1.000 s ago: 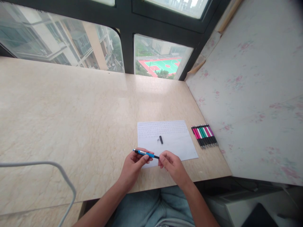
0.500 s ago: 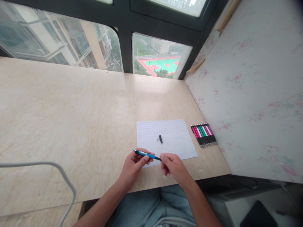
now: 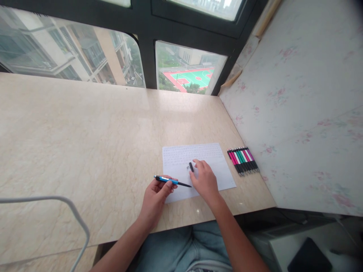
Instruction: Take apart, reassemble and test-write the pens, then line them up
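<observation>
My left hand [image 3: 157,196] grips a blue ballpoint pen [image 3: 170,181], clip end to the left. A thin dark inner part sticks out of the pen's right end, over the paper. My right hand [image 3: 204,180] reaches onto the sheet of paper [image 3: 176,153], thumb and forefinger apart on either side of a short black pen grip [image 3: 191,166]. Whether the fingertips touch that grip is hard to tell. Just left of it lies a tiny metallic piece [image 3: 187,167], too small to make out clearly. Rows of faint handwriting cover the paper's upper half.
Several pens [image 3: 243,160] with pink, white, green and purple barrels lie in a row right of the paper, near the papered wall [image 3: 306,132]. A grey cable [image 3: 70,206] arches over the marble-patterned surface [image 3: 85,143] at left. Windows stand at the back.
My right hand has left the pen's end and moved up over the paper to the black grip. My left hand has shifted slightly left with the pen.
</observation>
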